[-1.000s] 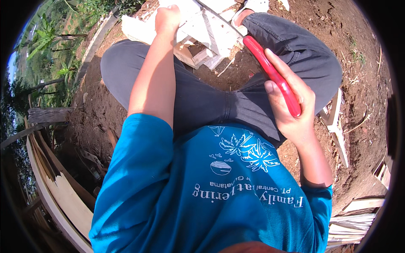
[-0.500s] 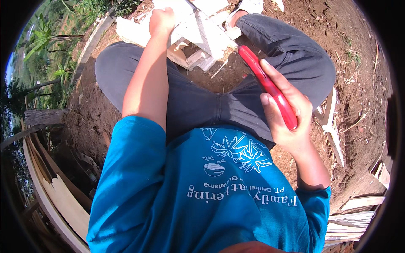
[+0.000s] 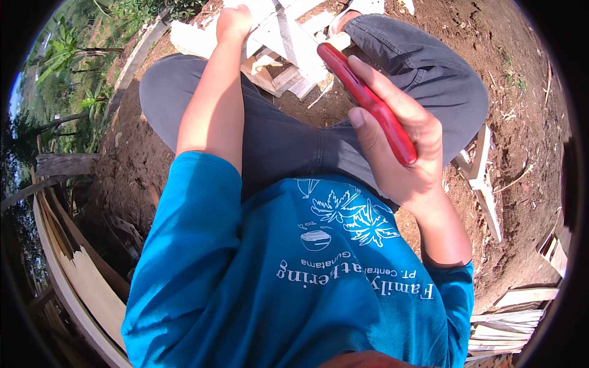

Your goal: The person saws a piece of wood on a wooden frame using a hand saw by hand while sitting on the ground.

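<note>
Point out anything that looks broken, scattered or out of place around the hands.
The pale wood pieces under the left hand are split and lie crisscrossed in a loose heap on bare dirt, with slivers beside them. More offcuts lie strewn past the right hand, which grips a red handle. Nothing else stands out.

Red tool handle (image 3: 368,101): smooth, glossy plastic. Pale wood pieces (image 3: 288,37) at 12 o'clock: raw, matt, rough-sawn. Trousers (image 3: 282,141): grey matt cloth. Shirt (image 3: 276,288): blue matt knit. Ground (image 3: 521,122) at 3 o'clock: dry, crumbly soil.
</note>
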Tool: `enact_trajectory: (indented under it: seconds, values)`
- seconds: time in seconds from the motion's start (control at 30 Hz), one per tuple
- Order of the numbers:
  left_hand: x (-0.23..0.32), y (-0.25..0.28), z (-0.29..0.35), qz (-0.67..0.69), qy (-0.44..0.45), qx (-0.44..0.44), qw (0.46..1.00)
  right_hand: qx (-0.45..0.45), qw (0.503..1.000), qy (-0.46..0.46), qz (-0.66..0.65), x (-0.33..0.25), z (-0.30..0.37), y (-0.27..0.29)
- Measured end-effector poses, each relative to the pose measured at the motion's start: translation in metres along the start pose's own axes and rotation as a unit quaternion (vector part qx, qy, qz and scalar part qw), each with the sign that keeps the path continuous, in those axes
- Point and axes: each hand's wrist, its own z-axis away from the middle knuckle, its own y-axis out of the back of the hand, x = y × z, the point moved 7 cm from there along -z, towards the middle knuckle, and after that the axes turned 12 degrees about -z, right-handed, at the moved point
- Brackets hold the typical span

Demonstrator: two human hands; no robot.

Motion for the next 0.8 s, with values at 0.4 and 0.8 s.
enact_trajectory:
  seconds: [0.4, 0.8]
  values:
    - [-0.002, 0.012, 0.005, -0.008, 0.015, 0.030, 0.999, 0.017, 0.996, 0.008, 0.085, -0.005, 0.028, 0.039]
    - [-0.004, 0.016, 0.011, -0.006, 0.011, 0.020, 1.000, 0.015, 0.997, -0.028, 0.068, 0.014, 0.003, 0.030]
